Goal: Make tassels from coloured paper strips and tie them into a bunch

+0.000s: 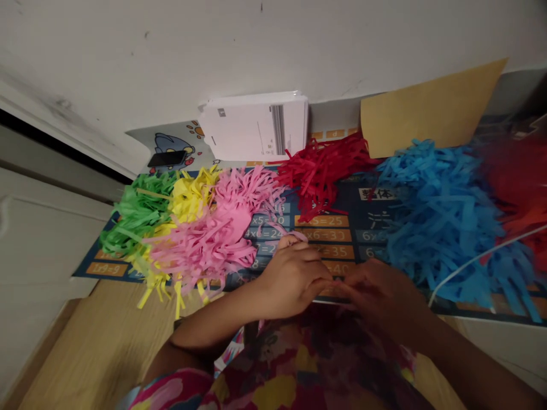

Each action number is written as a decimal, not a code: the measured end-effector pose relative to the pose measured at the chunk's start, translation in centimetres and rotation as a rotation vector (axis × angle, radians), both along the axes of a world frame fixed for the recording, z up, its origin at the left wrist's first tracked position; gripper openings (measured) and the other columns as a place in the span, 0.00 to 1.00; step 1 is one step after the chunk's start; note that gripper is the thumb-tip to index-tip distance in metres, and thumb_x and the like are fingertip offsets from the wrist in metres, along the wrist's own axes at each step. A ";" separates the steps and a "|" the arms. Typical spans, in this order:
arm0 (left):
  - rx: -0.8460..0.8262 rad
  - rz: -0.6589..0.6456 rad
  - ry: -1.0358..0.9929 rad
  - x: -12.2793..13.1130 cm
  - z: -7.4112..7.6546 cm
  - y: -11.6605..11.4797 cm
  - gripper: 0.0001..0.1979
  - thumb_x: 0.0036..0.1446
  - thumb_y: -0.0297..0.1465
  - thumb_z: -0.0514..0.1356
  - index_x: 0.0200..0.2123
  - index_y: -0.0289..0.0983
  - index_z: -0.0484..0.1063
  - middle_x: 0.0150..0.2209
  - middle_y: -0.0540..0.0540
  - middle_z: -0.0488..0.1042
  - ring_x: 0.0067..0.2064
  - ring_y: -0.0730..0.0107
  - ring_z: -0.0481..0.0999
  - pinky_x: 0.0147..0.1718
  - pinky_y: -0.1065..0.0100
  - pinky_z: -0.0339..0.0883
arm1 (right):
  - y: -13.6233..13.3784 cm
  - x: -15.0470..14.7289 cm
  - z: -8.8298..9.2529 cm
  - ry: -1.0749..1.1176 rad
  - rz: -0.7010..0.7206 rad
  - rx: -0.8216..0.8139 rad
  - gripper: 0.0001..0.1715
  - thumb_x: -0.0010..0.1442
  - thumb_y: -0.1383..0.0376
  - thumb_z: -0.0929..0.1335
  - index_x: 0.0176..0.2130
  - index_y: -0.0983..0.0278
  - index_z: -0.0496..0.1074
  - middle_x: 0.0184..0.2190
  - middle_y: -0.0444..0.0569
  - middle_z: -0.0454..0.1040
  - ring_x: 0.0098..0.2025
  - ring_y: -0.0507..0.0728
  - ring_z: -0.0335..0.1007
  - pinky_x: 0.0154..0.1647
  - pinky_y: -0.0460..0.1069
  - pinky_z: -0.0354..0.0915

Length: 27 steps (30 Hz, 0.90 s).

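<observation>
My left hand [293, 279] is closed over the front middle of a table mat printed with sums. My right hand [380, 296] is closed too, in dim light. Thumbs and fingertips of both hands meet in a pinch, and what lies between them is too small to make out. A thin pinkish strip [294, 232] curls by the left hand's knuckles; whether that hand grips it I cannot tell. To the left lies a pink pile of fringed paper strips [205, 247]. Beyond the hands sits a red fringed bunch [325, 168], and a blue fringed pile [444, 228] lies to the right.
Green [147, 208] and yellow [192, 193] fringed bunches lie far left. A dark phone-like object [167, 159] is behind them. White papers [258, 128] and a tan sheet [431, 111] lean at the wall. A white cord [482, 256] crosses the blue pile; more red strips [519, 182] are far right.
</observation>
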<state>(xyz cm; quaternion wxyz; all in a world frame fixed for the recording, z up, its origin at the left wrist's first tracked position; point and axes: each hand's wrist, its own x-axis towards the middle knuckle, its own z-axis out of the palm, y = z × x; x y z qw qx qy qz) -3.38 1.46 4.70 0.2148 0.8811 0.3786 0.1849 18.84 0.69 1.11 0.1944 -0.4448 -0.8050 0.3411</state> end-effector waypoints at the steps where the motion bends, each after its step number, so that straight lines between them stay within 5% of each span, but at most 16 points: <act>1: 0.010 -0.019 0.014 0.0 0.1 0.1 0.11 0.65 0.32 0.57 0.33 0.38 0.77 0.33 0.46 0.79 0.40 0.64 0.77 0.47 0.59 0.61 | 0.2 0.1 0.0 -0.005 0.007 -0.026 0.15 0.66 0.55 0.66 0.34 0.58 0.78 0.28 0.47 0.78 0.30 0.57 0.69 0.35 0.53 0.59; 3: 0.025 -0.083 0.029 0.0 0.4 0.4 0.09 0.64 0.31 0.58 0.33 0.38 0.77 0.32 0.47 0.78 0.39 0.64 0.76 0.49 0.58 0.59 | 0.8 0.2 0.1 0.007 0.099 -0.093 0.14 0.66 0.54 0.66 0.40 0.57 0.78 0.34 0.48 0.80 0.35 0.57 0.72 0.39 0.53 0.61; 7: -0.051 -0.181 -0.030 0.0 0.8 1.2 0.07 0.62 0.28 0.59 0.32 0.39 0.76 0.31 0.50 0.79 0.37 0.67 0.77 0.48 0.62 0.60 | 2.0 0.3 0.6 0.215 0.261 -0.237 0.13 0.65 0.57 0.68 0.31 0.59 0.79 0.34 0.47 0.79 0.38 0.55 0.73 0.41 0.50 0.64; 14: -0.432 -0.077 -0.502 0.5 -1.1 0.8 0.06 0.65 0.29 0.56 0.39 0.36 0.72 0.33 0.47 0.78 0.32 0.72 0.76 0.31 0.72 0.68 | 1.4 0.1 0.7 0.572 0.093 -0.381 0.13 0.55 0.54 0.74 0.27 0.60 0.80 0.25 0.47 0.76 0.28 0.54 0.71 0.31 0.48 0.66; 16: -0.289 0.034 -0.580 1.0 -1.8 0.1 0.07 0.65 0.28 0.54 0.41 0.35 0.72 0.35 0.44 0.78 0.34 0.70 0.78 0.33 0.71 0.70 | 1.1 -0.4 0.5 0.660 0.005 -0.415 0.14 0.52 0.52 0.76 0.24 0.59 0.80 0.23 0.47 0.75 0.27 0.55 0.70 0.29 0.48 0.66; 18: 0.022 0.142 -0.616 1.3 -2.2 -0.5 0.09 0.65 0.27 0.53 0.44 0.35 0.73 0.39 0.42 0.79 0.40 0.66 0.79 0.41 0.65 0.72 | 0.8 -1.1 0.2 0.760 -0.101 -0.469 0.14 0.49 0.52 0.77 0.22 0.58 0.80 0.22 0.46 0.74 0.26 0.54 0.69 0.28 0.47 0.65; 21: 0.429 0.136 -0.572 1.3 -2.2 -0.9 0.12 0.62 0.26 0.55 0.47 0.37 0.73 0.42 0.42 0.80 0.46 0.64 0.78 0.49 0.59 0.71 | 0.5 -1.7 0.1 0.850 -0.202 -0.548 0.13 0.47 0.52 0.78 0.23 0.58 0.80 0.23 0.46 0.73 0.26 0.53 0.68 0.28 0.47 0.65; 27: 0.549 0.116 -0.472 1.1 -2.9 -0.6 0.08 0.63 0.29 0.59 0.44 0.40 0.76 0.39 0.47 0.82 0.45 0.68 0.79 0.50 0.64 0.71 | 0.0 -1.6 -0.3 0.881 -0.263 -0.633 0.12 0.45 0.56 0.79 0.23 0.59 0.79 0.26 0.45 0.73 0.21 0.50 0.63 0.19 0.45 0.60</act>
